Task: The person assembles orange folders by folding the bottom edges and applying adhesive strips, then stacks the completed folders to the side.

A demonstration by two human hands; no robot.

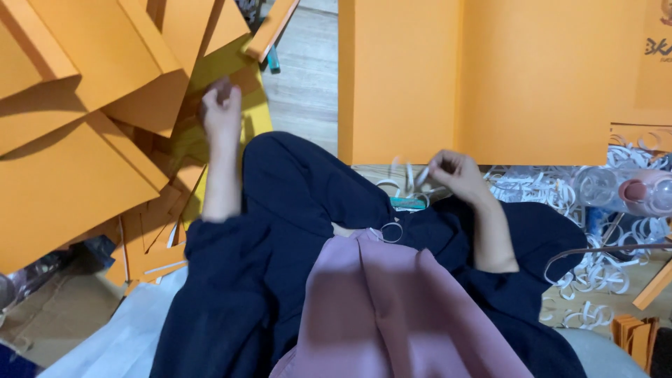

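I sit on the floor in dark blue trousers with a mauve cloth (pixel 392 308) over my lap. My left hand (pixel 221 108) reaches out over a heap of orange cardboard sheets (pixel 84 133) on the left; its fingers are curled and blurred, and I cannot tell if it holds anything. My right hand (pixel 455 171) is closed on a thin white paper strip (pixel 422 175), in front of a large flat orange card sheet (pixel 490 77). A teal object (pixel 408 203) lies just below that hand.
Several curled white paper strips (pixel 553 189) litter the floor at the right. A clear plastic bottle with a pink cap (pixel 630 189) lies among them. A thin wire hanger (pixel 602 250) sits near my right knee. Wood floor (pixel 308 77) shows between the card piles.
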